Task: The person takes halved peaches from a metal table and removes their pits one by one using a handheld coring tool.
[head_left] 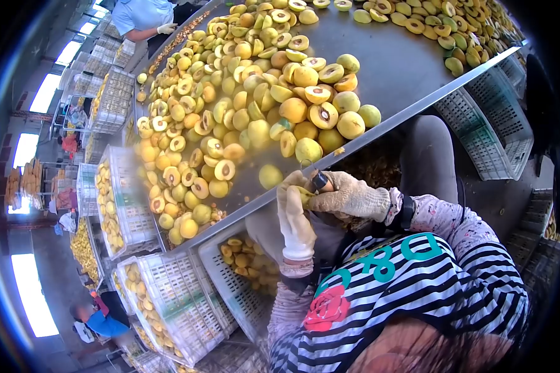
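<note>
My left hand [296, 219], in a white glove, has its fingers closed around a yellow-green piece of fruit [305, 195], probably a peach half, mostly hidden by the gloves. Right beside it, my right hand [354, 198], in a beige glove, grips a small hand tool [321, 181] with a dark handle and what looks like a thin metal loop at its end. Both hands meet over my lap at the near edge of the metal table [242, 214]. Just beyond them lie many whole and halved yellow peaches [308, 150], some cut faces showing brown stones or hollows.
Another pile of halves [429, 25] lies at the far right of the table. Below the edge stand a crate of fruit [249, 264] and stacked white crates [174, 298] at left, with more crates [488, 124] at right. A gloved co-worker [144, 22] is across the table.
</note>
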{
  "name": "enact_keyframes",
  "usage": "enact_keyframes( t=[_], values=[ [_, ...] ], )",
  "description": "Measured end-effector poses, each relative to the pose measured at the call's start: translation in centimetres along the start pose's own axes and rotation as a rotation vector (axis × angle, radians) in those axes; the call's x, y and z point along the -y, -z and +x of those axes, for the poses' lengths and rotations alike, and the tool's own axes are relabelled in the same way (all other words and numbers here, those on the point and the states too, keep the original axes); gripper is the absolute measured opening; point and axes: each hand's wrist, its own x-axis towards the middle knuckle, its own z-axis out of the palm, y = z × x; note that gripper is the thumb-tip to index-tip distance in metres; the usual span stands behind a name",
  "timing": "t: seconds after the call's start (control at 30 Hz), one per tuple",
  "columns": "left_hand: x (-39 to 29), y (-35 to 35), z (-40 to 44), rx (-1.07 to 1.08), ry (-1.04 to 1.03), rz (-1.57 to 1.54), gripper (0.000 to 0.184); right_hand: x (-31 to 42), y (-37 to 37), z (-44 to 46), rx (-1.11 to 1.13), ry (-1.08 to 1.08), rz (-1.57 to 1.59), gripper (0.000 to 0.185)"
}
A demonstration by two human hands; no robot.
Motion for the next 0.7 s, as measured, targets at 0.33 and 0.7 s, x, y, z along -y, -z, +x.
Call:
enact_keyframes(
  t=[0.33,0.7],
  values=[
    [-6.7,13.4,0.1,0.147,-0.523,1.508,0.017,-2.0,3.9,-1.2,-0.131,0.031,0.3,0.025],
    [-0.2,7.4,13.7,0.149,0.019,1.244,0.057,-2.9,3.4,-3.5,-0.108,0.078,-0.108,0.038]
  ],
)
